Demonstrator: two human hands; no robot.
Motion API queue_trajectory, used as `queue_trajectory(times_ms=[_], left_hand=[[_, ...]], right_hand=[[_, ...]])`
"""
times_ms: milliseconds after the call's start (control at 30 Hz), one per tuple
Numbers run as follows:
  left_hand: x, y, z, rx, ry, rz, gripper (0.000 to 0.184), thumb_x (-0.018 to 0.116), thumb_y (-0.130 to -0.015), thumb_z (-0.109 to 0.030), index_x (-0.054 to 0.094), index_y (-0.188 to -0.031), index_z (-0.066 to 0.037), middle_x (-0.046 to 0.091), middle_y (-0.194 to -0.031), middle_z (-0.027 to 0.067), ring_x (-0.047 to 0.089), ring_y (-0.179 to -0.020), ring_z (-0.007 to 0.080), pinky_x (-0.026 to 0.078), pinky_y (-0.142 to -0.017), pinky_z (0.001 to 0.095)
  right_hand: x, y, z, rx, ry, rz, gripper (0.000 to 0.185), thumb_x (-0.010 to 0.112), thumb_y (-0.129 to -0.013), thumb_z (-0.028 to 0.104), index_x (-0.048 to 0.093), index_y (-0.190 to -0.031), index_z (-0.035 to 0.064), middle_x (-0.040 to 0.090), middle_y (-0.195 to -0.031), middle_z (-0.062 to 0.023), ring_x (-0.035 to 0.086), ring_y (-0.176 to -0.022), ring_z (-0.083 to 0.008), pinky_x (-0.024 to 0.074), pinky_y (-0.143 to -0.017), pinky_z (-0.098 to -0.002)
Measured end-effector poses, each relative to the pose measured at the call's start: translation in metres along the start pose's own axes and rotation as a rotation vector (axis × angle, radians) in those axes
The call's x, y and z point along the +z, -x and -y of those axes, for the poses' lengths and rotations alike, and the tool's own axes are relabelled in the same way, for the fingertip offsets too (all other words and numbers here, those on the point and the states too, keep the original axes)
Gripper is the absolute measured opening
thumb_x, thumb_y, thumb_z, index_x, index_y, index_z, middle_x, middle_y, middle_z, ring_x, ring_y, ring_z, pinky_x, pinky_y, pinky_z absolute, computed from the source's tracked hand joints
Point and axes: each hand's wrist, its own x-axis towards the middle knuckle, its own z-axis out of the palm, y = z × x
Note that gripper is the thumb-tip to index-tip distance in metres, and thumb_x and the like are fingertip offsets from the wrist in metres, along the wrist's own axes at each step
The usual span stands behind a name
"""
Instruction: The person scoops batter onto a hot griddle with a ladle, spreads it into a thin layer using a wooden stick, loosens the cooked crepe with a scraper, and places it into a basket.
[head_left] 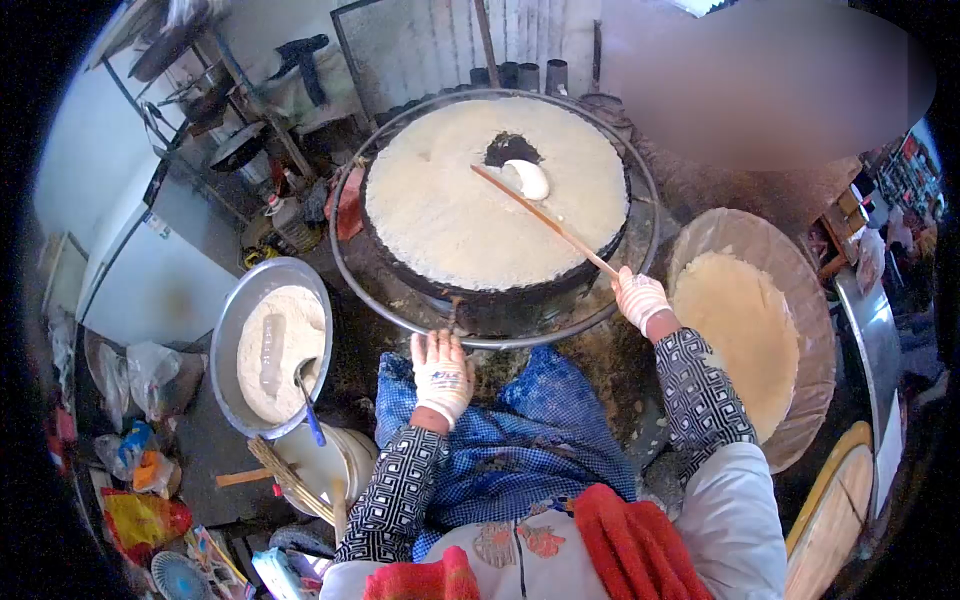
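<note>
Right hand's [641,298] grip clamped round a long wooden stick [550,225], best held low and level beside the white dough lump [532,181] on the round black griddle [505,148]; left hand [441,378] open near the rim

no legible txt, L glove print [447,379] blurred, fridge label [158,225] too sm.

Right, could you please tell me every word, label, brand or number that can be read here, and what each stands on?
No text is readable with certainty.
Left glove: small printed marks, too blurred.
White cabinet: small label, too small.
Strip in the metal basin: letter-like marks, unclear.
Red-and-yellow bag: print too blurred.
</note>
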Motion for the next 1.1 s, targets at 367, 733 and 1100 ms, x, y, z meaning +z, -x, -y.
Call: queue_trajectory(times_ms=[367, 733, 1100], left_hand=[[0.005, -0.02, 0.087, -0.196, -0.215, 0.102, 0.054, 0.056, -0.079, -0.026, 0.054, -0.125, 0.001, 0.05, -0.137, 0.0169, 0.041, -0.13, 0.0336, 0.01, -0.114, 0.0616], [-0.02, -0.018, -0.043, 0.118, 0.049, 0.043, 0.044, 0.06, -0.081, -0.031, 0.058, -0.116, -0.004, 0.057, -0.122, 0.0137, 0.046, -0.123, 0.0315, 0.015, -0.112, 0.061], [0.006, -0.001, 0.031, -0.003, -0.109, 0.018, 0.051, 0.058, -0.082, -0.032, 0.055, -0.122, 0.0, 0.054, -0.131, 0.0172, 0.045, -0.128, 0.0361, 0.011, -0.111, 0.0655]], right_hand=[[-0.008, -0.012, -0.012, 0.064, 0.07, -0.022, 0.029, 0.044, -0.096, 0.03, 0.056, -0.1, 0.0037, 0.068, -0.087, -0.0233, 0.067, -0.081, -0.0383, 0.0517, -0.074, -0.0495], [-0.032, 0.0, 0.009, 0.066, 0.02, 0.0, 0.033, 0.042, -0.097, 0.032, 0.057, -0.102, 0.0032, 0.068, -0.089, -0.0236, 0.066, -0.087, -0.0391, 0.0508, -0.077, -0.0498], [-0.017, 0.0, 0.002, -0.01, -0.062, 0.024, 0.029, 0.045, -0.097, 0.03, 0.058, -0.1, 0.0034, 0.068, -0.082, -0.0209, 0.066, -0.078, -0.0382, 0.0523, -0.071, -0.0487]])
